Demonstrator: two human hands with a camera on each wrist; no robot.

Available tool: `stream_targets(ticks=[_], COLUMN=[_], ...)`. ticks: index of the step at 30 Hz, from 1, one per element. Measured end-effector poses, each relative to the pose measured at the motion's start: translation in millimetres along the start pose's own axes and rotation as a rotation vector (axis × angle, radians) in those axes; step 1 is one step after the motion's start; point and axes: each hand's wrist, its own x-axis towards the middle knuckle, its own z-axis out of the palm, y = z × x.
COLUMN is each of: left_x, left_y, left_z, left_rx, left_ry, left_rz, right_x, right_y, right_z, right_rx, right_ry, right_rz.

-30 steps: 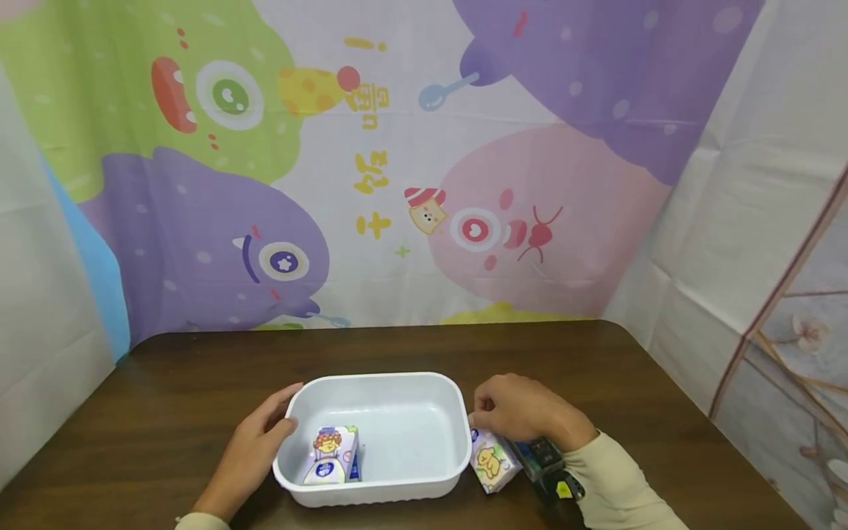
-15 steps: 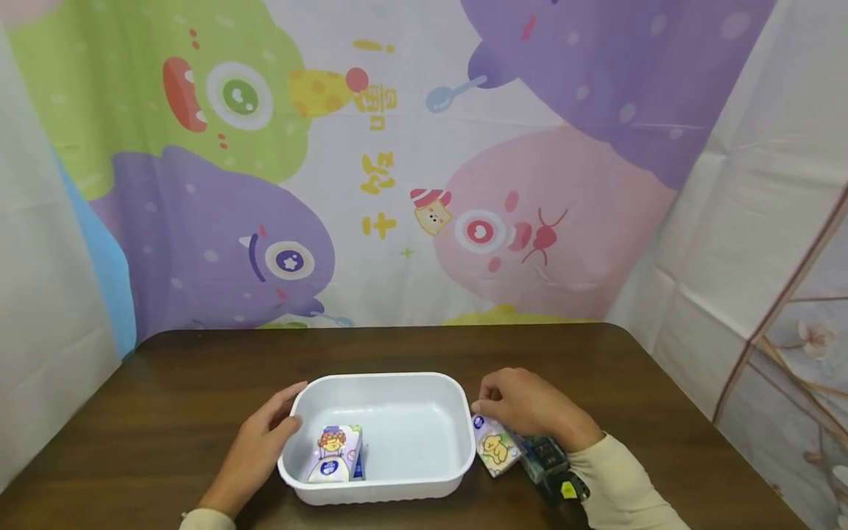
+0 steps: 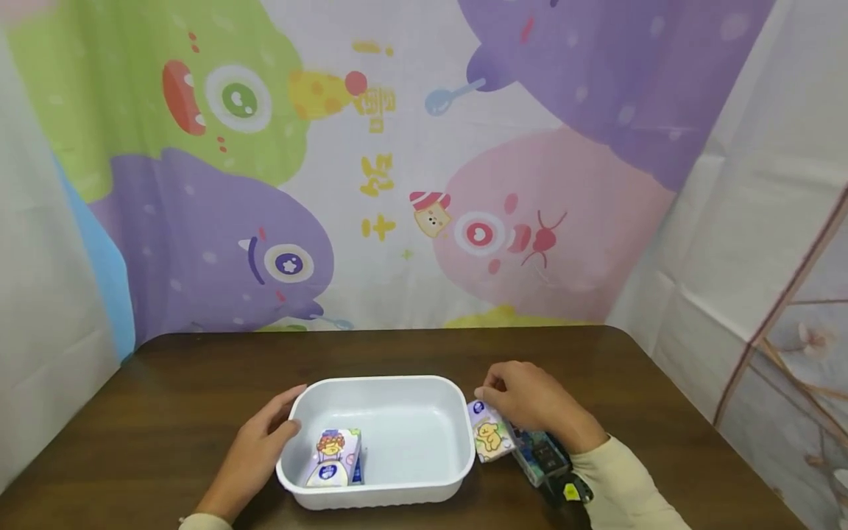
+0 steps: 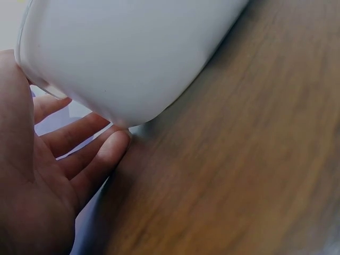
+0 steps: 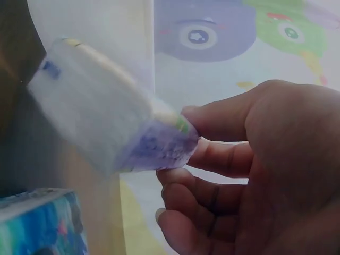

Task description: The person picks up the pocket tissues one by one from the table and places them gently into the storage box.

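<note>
A white plastic tub [image 3: 377,495] stands on the table. Inside, at its left, lies a tissue packet [image 3: 334,453] with a cartoon print, on top of something blue that is mostly hidden. My left hand [image 3: 255,442] rests against the tub's left side, thumb at the rim and fingers loosely extended along the outer wall [image 4: 122,64]. To the right of the tub, my right hand [image 3: 530,397] pinches a purple-and-white tissue packet [image 3: 490,438] with a yellow puppy print. In the right wrist view that packet [image 5: 95,101] is held by one end between thumb and fingertips, tilted.
A blue-green printed packet [image 5: 45,226] shows partly at the lower left of the right wrist view. Under my right wrist sits a dark boxy device [image 3: 543,456] with a black strap. The brown wooden table [image 3: 199,368] ends at a cartoon-printed curtain [image 3: 377,280].
My right hand has moved away from me, toward the table's far side, carrying the puppy-print tissue packet with it. The left hand and the tub stay nearly where they were.
</note>
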Motion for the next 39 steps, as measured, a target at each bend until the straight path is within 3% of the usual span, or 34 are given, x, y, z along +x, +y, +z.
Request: stream_targets(ticks=[14, 39], left_x=[-1.5, -0.3], left_y=[-2.1, -0.9], left_z=[0.0, 0.6], left_rx=[0.016, 0.051], left_ry=[0.014, -0.005], left_rz=[0.021, 0.032], right_x=[-2.9, -6.4], right_y=[2, -4], right_z=[-15, -17], right_rx=[-0.001, 0.022], right_ry=[0.108, 0.137], right_rz=[0.012, 0.033])
